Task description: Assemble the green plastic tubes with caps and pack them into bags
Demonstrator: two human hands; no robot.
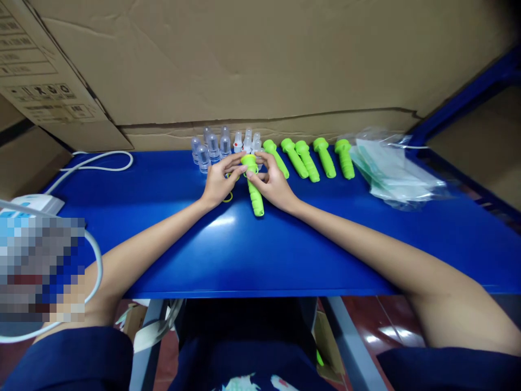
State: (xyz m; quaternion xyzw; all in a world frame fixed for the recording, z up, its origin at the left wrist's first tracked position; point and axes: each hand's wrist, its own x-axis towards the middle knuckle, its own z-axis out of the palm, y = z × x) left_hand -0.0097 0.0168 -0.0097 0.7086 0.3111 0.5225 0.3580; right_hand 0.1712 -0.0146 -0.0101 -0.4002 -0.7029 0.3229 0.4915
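Note:
Between my two hands is a lime-green ribbed handle (255,198), its wider collar end pointing away from me and its narrow end toward me. The fingers of my left hand (222,182) pinch the collar from the left. My right hand (274,184) closes on the same collar from the right. Under my left hand a thin yellow ring (228,197) lies on the table, partly hidden by the fingers. Several clear plastic domed pieces (213,146) stand just beyond my left hand. Behind both hands are smaller clear-topped pieces with white bases (238,142).
Several more green handles (324,157) lie in a row right of my hands on the blue table (244,266). Clear bags with pale sheets (393,168) are at the right. A white power strip (36,205) and cable (97,163) sit left. Cardboard (260,65) walls the back.

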